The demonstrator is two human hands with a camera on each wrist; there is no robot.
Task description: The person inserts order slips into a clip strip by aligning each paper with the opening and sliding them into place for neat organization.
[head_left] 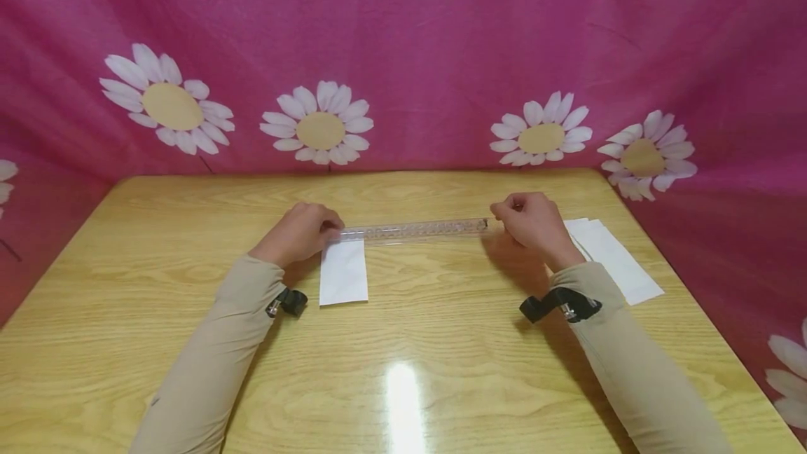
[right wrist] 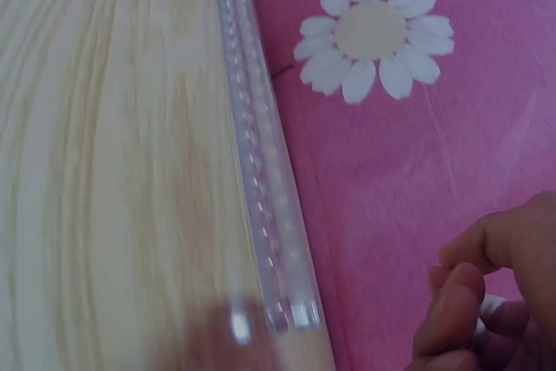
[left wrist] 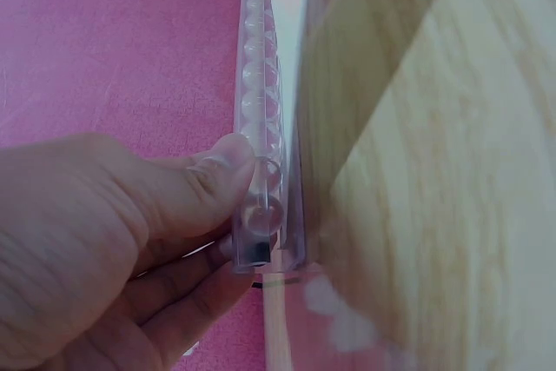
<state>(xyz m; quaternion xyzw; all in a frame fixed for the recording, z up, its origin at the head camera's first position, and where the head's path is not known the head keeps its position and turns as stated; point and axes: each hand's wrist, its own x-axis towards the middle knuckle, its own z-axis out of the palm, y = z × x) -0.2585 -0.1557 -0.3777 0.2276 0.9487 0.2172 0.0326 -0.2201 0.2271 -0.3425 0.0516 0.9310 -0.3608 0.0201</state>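
Observation:
A long, narrow clear plastic case (head_left: pixel 416 230) holds a row of clear round beads and lies crosswise between the hands. My left hand (head_left: pixel 305 230) pinches its left end. In the left wrist view the thumb and fingers of the left hand (left wrist: pixel 174 215) grip the case (left wrist: pixel 252 128) by a dark spot at its end. My right hand (head_left: pixel 529 223) is just past the case's right end, its fingers curled. The right wrist view shows that hand (right wrist: pixel 495 293) apart from the case (right wrist: pixel 261 154), with thumb and fingertips together. A white paper piece (head_left: pixel 343 272) extends toward me from the case's left end.
More white paper pieces (head_left: pixel 614 258) lie overlapping to the right, partly behind the right wrist. The wooden table (head_left: pixel 403 321) has its back edge against a pink curtain (head_left: pixel 410 54) with white flowers. Black straps sit on both beige sleeves.

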